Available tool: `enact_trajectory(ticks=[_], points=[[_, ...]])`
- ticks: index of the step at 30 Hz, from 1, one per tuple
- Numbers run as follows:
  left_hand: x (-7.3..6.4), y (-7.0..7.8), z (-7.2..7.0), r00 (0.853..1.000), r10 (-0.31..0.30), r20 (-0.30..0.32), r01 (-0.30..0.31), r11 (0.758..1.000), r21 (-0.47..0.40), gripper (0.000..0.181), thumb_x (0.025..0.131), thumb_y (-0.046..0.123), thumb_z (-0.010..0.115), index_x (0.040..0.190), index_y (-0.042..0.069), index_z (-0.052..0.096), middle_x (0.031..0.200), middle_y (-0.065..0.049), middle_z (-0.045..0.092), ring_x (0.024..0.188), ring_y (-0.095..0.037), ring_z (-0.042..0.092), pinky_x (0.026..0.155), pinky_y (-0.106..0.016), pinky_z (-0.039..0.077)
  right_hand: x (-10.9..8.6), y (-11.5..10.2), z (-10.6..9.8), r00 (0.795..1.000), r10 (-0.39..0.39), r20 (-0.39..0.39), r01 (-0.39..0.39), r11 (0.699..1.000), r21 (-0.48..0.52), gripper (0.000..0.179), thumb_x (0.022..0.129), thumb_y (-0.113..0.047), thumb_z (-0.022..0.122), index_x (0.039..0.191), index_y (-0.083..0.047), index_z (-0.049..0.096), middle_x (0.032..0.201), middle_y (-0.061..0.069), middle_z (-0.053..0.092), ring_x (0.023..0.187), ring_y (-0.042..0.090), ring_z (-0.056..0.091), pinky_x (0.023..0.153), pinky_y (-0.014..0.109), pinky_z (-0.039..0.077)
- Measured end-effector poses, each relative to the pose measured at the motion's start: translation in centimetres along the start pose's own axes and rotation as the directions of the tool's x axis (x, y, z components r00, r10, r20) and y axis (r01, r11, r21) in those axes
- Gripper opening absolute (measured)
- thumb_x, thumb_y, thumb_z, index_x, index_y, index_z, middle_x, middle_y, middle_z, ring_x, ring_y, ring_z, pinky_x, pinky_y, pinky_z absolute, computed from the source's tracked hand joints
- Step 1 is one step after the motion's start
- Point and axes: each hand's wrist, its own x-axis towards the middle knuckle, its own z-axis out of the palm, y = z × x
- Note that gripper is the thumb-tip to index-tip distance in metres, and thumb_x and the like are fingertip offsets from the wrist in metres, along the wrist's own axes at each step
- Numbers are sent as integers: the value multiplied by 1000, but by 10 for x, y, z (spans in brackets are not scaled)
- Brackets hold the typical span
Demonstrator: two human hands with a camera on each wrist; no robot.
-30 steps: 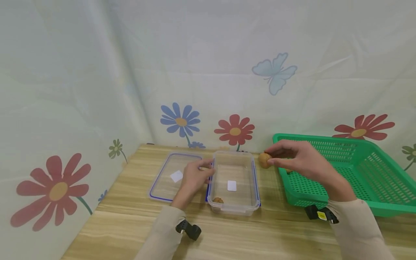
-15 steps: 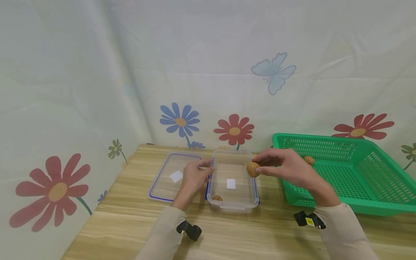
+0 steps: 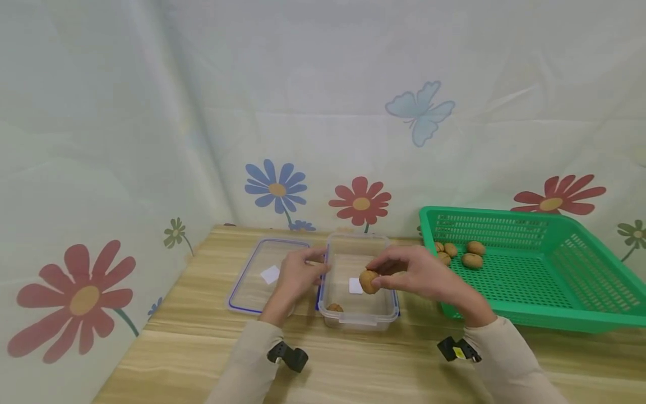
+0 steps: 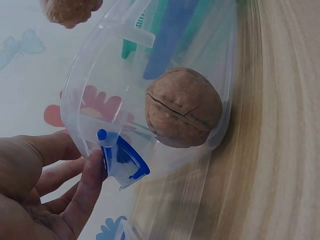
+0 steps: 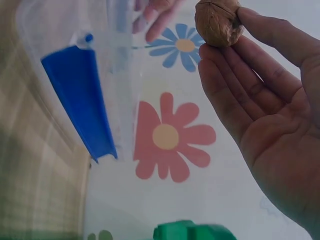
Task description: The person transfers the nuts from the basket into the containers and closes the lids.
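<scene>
My right hand (image 3: pixel 421 275) pinches a walnut (image 3: pixel 369 281) between thumb and fingertips, over the inside of a clear plastic food container (image 3: pixel 364 318). In the right wrist view, that walnut (image 5: pixel 218 24) shows at the fingertips, with the palm turned up towards the camera. Another walnut (image 4: pixel 184 107) lies in the container's near left corner. My left hand (image 3: pixel 299 274) holds the container's left side, its fingers at the rim and the blue clasp (image 4: pixel 124 159) that hangs down. A white label (image 3: pixel 355 286) shows on the container's floor.
Right of the container stands a green plastic basket (image 3: pixel 504 213) with several walnuts (image 3: pixel 472 260) in its left part. The clear lid (image 3: pixel 252 290) with a blue seal lies flat to the left. A flowered cloth (image 3: pixel 303 112) hangs behind the wooden table (image 3: pixel 353 365).
My right hand has carried the walnut left and down, from beside the basket to over the container. The basket's walnuts have come into sight. My left hand has stayed at the container's side.
</scene>
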Motion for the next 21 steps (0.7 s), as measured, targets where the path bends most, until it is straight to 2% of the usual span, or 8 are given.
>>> enact_trajectory(ticks=[10,18,21], points=[[1,-1,0,1000,8,-2,-8,1000,-11,42,94,4,78,135,3,72,120,-18,74,69,-19,72,71,-41,65,9,6,25,995,-60,80,60,998,1,21,95,-16,83,114,-9,79,109,-3,74,95,13,72,85,33,62],[3,-3,0,1000,11,-1,-11,1000,-13,40,95,5,77,135,3,72,118,-16,74,69,-19,71,71,-43,65,15,14,38,991,-58,118,58,998,3,20,93,-12,83,111,-5,79,106,-2,74,94,12,71,87,34,62],[5,-5,1,1000,13,-1,-13,1000,-11,40,95,6,78,135,4,72,117,-15,75,68,-18,71,69,-40,64,16,17,41,991,-29,128,30,1000,-6,20,93,-13,84,111,-6,79,105,-3,74,93,11,69,87,30,61]])
